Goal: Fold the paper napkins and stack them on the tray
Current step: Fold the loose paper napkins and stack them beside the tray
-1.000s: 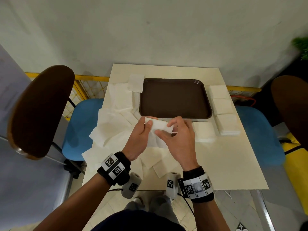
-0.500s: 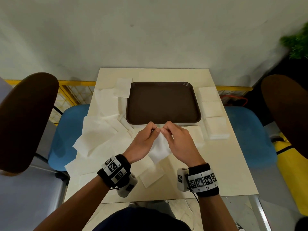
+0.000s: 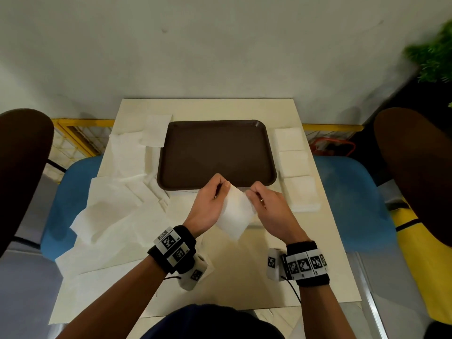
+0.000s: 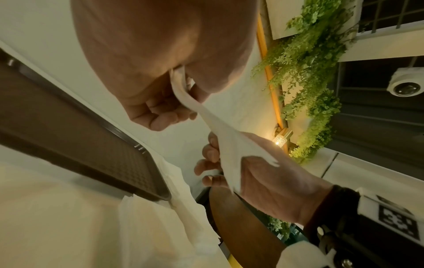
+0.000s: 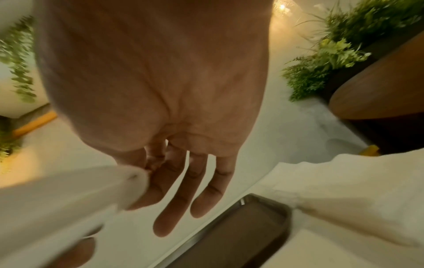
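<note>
One white paper napkin [image 3: 234, 212] hangs in the air between both hands, just in front of the brown tray [image 3: 215, 133], which has nothing on it. My left hand [image 3: 223, 185] pinches its upper left corner. My right hand [image 3: 252, 192] pinches its upper right corner. In the left wrist view the napkin [image 4: 220, 143] stretches from the left hand [image 4: 179, 81] down to the right hand [image 4: 229, 163]. The right wrist view shows thumb and forefinger pinching the napkin [image 5: 69, 195], with the other fingers [image 5: 197, 195] held out straight above the tray [image 5: 241, 235].
Three stacks of folded napkins [image 3: 293, 165] line the table right of the tray. Several loose unfolded napkins [image 3: 117, 194] cover the table's left side. Blue chair seats [image 3: 352, 196] stand on both sides, with dark chair backs beyond. A plant [image 3: 433, 59] is at the far right.
The hands have drawn apart, and the napkin between them has spread wider and now hangs down from its two pinched corners.
</note>
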`<state>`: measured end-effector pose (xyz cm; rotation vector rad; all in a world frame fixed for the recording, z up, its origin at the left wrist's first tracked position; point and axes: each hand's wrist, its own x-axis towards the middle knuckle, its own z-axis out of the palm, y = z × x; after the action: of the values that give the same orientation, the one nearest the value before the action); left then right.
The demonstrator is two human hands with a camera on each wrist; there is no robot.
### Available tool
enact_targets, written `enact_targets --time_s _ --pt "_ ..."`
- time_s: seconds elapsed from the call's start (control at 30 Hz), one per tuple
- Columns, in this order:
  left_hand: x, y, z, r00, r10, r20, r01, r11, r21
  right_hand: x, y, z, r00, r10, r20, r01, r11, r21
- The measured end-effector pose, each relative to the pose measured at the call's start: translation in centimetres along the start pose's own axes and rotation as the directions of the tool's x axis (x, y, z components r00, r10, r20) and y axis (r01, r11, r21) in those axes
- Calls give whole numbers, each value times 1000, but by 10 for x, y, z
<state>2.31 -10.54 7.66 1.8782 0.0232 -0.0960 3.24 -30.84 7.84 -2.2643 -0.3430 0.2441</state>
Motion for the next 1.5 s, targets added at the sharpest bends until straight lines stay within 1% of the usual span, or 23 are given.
enact_targets --time_s 0.1,0.17,0.27,0.33,0.37,0.43,0.53,0.63,0.73,0.83,0.9,1.0,1.1,1.27,1.37,1.43,1.5 --pt "8 -8 9 998 -40 -46 37 997 -61 1 26 -9 992 88 -88 -84 995 48" --pt "11 -8 17 999 -38 -26 36 996 -82 3 34 -10 985 115 -127 -102 989 104" --pt "15 -6 32 999 4 45 -1 998 -65 8 31 -2 994 93 -58 -81 980 183" --pt "18 -5 41 996 26 83 -23 999 -36 11 30 2 998 61 -14 -57 980 191" --pt "20 -6 44 996 36 81 -34 999 -20 12 31 2 999 43 -12 -40 982 184" --pt "24 -10 45 999 44 30 -44 999 -8 13 39 -2 999 31 -34 -25 984 178" --pt "30 -19 49 999 33 -31 -33 999 6 14 59 -8 990 97 -101 -77 980 184" --pt "35 -27 62 999 -30 -21 32 997 72 19 73 -8 964 215 -157 -188 968 168" --pt "43 -41 74 992 -128 -3 128 984 120 27 82 -6 936 284 -208 -270 959 90" --pt "50 -53 82 979 -202 38 191 962 194 38 93 -2 920 341 -195 -342 939 25" --pt "53 -56 86 967 -250 47 232 942 242 44 97 3 925 334 -181 -352 933 -75" --pt "56 -57 92 948 -314 50 286 910 299 50 101 7 940 294 -172 -329 912 -244" --pt "57 -58 95 949 -308 65 260 884 387 53 107 12 947 265 -180 -312 892 -328" --pt "54 -60 99 954 -294 60 232 849 476 52 110 25 943 263 -202 -324 866 -382" --pt "51 -59 96 958 -278 64 220 862 457 51 104 30 933 263 -246 -345 852 -394" --pt "46 -56 86 964 -258 56 211 880 426 49 94 32 926 233 -298 -337 865 -371" --pt "38 -56 68 977 -214 12 190 891 412 48 77 37 926 194 -323 -298 901 -315"
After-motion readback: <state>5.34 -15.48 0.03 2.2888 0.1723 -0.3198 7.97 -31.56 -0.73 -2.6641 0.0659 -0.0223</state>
